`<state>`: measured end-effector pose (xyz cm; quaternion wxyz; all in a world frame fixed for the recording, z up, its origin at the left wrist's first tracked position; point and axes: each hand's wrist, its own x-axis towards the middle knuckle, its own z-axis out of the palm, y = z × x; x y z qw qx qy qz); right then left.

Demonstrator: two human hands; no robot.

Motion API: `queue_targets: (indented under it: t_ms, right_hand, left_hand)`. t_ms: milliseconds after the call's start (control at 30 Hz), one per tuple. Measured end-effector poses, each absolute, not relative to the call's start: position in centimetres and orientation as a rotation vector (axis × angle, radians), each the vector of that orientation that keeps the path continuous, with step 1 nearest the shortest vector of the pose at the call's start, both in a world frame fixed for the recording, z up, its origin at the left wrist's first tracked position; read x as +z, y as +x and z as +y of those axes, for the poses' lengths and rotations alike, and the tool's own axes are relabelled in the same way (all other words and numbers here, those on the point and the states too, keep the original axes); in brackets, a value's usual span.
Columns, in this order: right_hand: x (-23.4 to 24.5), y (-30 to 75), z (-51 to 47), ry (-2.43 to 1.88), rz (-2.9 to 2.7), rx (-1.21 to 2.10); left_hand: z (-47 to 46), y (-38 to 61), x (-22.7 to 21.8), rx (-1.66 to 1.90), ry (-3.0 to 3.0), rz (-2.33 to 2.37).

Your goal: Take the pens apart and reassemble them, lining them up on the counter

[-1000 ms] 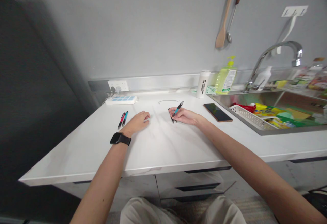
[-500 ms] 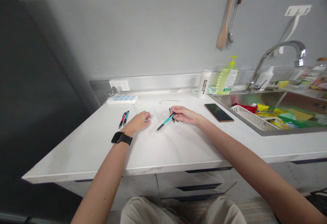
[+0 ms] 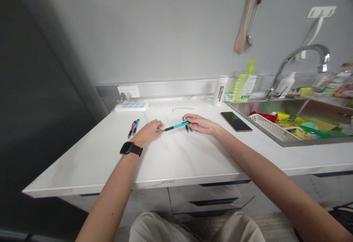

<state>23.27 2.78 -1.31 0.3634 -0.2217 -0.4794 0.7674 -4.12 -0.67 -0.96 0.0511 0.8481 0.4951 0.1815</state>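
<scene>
Since 0.5 s ago the teal pen (image 3: 176, 126) has swung from pointing toward 8 o'clock to pointing near 9 o'clock, so its tip now reaches our left hand (image 3: 149, 131); both hands sit much as before. At 10 o'clock from that hand 2 pens (image 3: 133, 128), 1 red and 1 blue, lie side by side on the white counter (image 3: 179, 157). Our left hand rests palm down with its fingers loosely curled and grips nothing; we cannot tell whether its fingertips touch the pen tip. The teal pen hangs just above the counter between our hands. At its 3 o'clock end our right hand (image 3: 201, 124) pinches it, with a dark pen (image 3: 186, 128) tucked under the same fingers. A phone (image 3: 235, 121) lies flat at 3 o'clock from the right hand, near the sink (image 3: 278, 141)
</scene>
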Motion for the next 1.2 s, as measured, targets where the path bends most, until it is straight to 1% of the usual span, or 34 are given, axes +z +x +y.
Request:
queue_targets:
  t_ms: [300,633,767,967,1200]
  right_hand:
    - [-0.7,23.7,2.6,-0.531,-1.232,1.987]
    - [-1.1,23.4,2.6,-0.607,-1.244,1.946]
    - [-1.2,23.5,3.0,-0.585,-1.233,1.944]
    - [-1.1,23.5,3.0,-0.509,-1.205,1.957]
    - [-1.2,23.6,2.9,-0.494,-1.311,1.976]
  left_hand:
    - [-0.5,-4.3,-1.1,0.538,2.614,1.504]
    - [-0.7,-3.8,-0.7,0.687,2.470,1.498]
    - [-1.1,-3.5,-0.2,0.723,2.501,1.455]
    - [-1.1,-3.6,-0.2,0.678,2.541,1.467]
    - [-1.0,-3.7,-0.5,0.693,2.525,1.467]
